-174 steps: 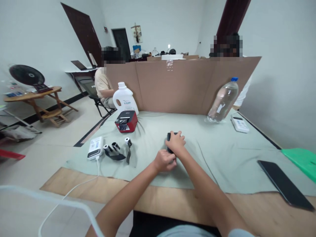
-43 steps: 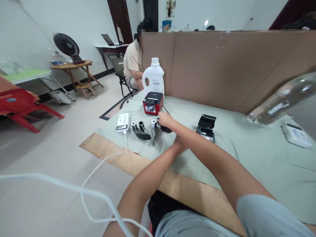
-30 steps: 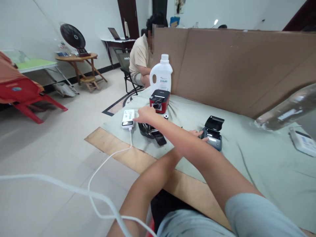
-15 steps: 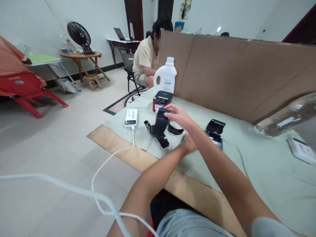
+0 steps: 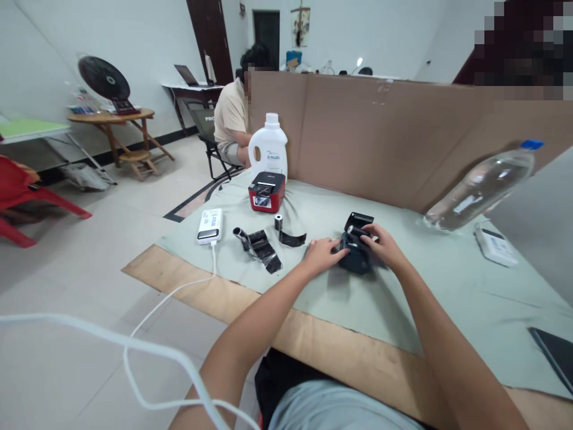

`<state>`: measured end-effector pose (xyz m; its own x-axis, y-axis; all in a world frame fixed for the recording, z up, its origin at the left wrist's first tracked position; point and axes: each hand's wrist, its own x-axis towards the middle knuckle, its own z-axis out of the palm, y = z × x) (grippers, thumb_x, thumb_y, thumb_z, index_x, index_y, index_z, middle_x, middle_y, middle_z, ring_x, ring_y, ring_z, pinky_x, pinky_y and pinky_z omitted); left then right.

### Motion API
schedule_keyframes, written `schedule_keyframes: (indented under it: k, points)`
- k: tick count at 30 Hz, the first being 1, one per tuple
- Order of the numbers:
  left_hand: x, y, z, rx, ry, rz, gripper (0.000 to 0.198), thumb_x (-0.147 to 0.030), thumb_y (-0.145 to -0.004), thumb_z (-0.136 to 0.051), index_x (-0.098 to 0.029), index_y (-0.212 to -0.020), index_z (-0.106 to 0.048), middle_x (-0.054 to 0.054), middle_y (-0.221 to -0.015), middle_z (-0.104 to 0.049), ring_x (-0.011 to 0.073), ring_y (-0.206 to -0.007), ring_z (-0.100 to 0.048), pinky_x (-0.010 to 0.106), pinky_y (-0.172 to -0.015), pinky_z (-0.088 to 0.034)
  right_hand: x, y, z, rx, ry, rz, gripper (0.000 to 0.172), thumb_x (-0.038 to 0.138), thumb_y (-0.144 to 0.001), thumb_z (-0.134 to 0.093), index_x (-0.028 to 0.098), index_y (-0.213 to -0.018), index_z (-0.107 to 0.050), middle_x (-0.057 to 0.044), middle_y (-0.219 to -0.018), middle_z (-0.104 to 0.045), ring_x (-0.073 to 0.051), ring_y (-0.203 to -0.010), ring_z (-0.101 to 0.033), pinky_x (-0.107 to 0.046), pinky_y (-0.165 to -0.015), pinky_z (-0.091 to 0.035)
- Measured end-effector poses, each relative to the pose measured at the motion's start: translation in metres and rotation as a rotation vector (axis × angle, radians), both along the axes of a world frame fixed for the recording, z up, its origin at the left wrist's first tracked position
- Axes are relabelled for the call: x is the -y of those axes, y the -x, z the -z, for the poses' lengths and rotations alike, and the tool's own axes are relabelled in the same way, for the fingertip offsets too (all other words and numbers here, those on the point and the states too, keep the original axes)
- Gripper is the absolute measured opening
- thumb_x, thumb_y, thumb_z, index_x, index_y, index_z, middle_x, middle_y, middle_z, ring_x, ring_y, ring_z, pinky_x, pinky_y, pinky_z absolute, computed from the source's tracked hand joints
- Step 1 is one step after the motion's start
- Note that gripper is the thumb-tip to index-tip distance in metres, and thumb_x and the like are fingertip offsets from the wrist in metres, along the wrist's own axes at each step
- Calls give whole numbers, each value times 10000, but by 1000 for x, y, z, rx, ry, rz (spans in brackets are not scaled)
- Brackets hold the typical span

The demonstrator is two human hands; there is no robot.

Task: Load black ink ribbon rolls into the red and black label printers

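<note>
Our left arm slants up from the lower left, and the left hand (image 5: 323, 255) lies palm down with its fingers and thumb against the left edge of the case (image 5: 357, 260); we cannot tell whether it clasps the case or only steadies it. Our right arm comes in from the lower right, and the right hand (image 5: 382, 243) curls inward, pinching the roll (image 5: 357, 232) between thumb and fingertips over the case. The lid (image 5: 360, 220) stands raised just behind the roll. Our right fingers cover part of the case, so we cannot tell whether the roll touches its inside; a blurred dark strip shows beneath that hand.

Well left of the grip, beyond the table, we see a fan (image 5: 104, 80). On the cloth, left of our left hand, lies a white pack (image 5: 209, 226) with a cable (image 5: 213, 257) plugged into its near end. A seated person (image 5: 231, 116) is farther off. Closer to the grip come a crumpled ribbon (image 5: 262, 246), a red box (image 5: 267, 194) in front of a jug (image 5: 271, 149), and an upright spool (image 5: 278, 223) trailing black film. Cardboard (image 5: 358, 137) walls off the space beyond the grip. To its right, a bottle (image 5: 481, 191) leans, a second pack (image 5: 496, 246) lies near it, and a phone (image 5: 553, 355) rests nearer us.
</note>
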<state>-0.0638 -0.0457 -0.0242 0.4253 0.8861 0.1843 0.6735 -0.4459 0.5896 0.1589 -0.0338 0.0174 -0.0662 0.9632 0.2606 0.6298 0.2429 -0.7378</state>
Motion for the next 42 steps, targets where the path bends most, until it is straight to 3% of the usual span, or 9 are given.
schedule_keyframes:
  k: [6, 13, 16, 19, 23, 27, 33, 38, 42]
  points:
    - [0, 1, 0, -26, 7, -5, 506, -551, -986, -472, -301, -1406, -602, 36, -1082, -710, 224, -1096, -639, 353, -1017, -413, -2, 2, 5, 353, -81, 32, 181, 286, -855, -584, 238, -1022, -635, -114, -1051, -708, -301, -1083, -555, -470, -980, -464]
    - [-3, -1, 5, -11, -21, 6, 568, -621, -980, -453, -277, -1406, -606, 42, -1085, -709, 230, -1103, -640, 361, -1021, -416, -2, 1, -4, 622, -3, 19, 227, 202, -865, -599, 210, -1079, -672, -127, -1019, -686, -311, -1039, -531, -442, -928, -474]
    - [-2, -1, 5, -24, -6, -5, 558, -610, -984, -457, -278, -1407, -605, 40, -1088, -708, 224, -1107, -636, 353, -1023, -416, -3, 14, -5, 734, 56, 125, 184, 206, -819, -667, 204, -999, -703, -162, -1114, -625, -329, -1069, -516, -445, -887, -477]
    - [0, -1, 3, -30, 0, 1, 558, -597, -988, -455, -276, -1425, -586, 38, -1089, -700, 218, -1105, -631, 352, -1026, -419, -6, 21, -8, 747, 93, 271, 198, 279, -771, -730, 201, -950, -696, -177, -1158, -563, -352, -1102, -509, -445, -853, -486]
    - [4, 2, 0, -6, -101, 37, 522, -462, -1016, -439, -296, -1508, -485, 52, -1224, -637, 207, -1167, -592, 340, -1036, -423, -19, 13, -16, 545, -71, 416, 335, 324, -854, -605, 174, -1153, -618, -179, -1179, -592, -337, -1110, -538, -464, -912, -474]
    - [7, 9, -6, -31, -245, 230, 504, -271, -983, -447, -294, -1480, -534, 75, -1273, -599, 207, -1163, -575, 331, -1009, -431, -31, -2, -19, 418, -129, 244, 316, 261, -857, -518, 177, -1147, -612, -160, -1152, -664, -300, -1040, -603, -444, -932, -473]
    - [9, 16, -15, -207, -395, 431, 499, -352, -958, -546, -302, -1454, -564, 107, -1269, -619, 254, -1150, -574, 387, -990, -405, -9, -12, -4, 408, -213, 80, 188, 321, -786, -592, 265, -962, -627, -93, -990, -653, -234, -701, -569, -423, -755, -500]
    - [15, 10, -18, -253, -393, 510, 395, -299, -1024, -416, -292, -1322, -676, 99, -1142, -705, 212, -1043, -638, 363, -908, -416, 21, -5, -5, 447, -124, -18, 253, 261, -836, -540, 234, -1000, -731, -112, -1129, -638, -237, -840, -637, -410, -865, -522]
    - [16, 9, -14, -206, -403, 574, 361, -275, -993, -479, -281, -1282, -697, 67, -962, -751, 169, -872, -687, 316, -777, -441, 9, -2, -18, 497, 15, 47, 368, 285, -890, -545, 186, -1190, -734, -149, -1275, -623, -252, -971, -668, -408, -969, -505]
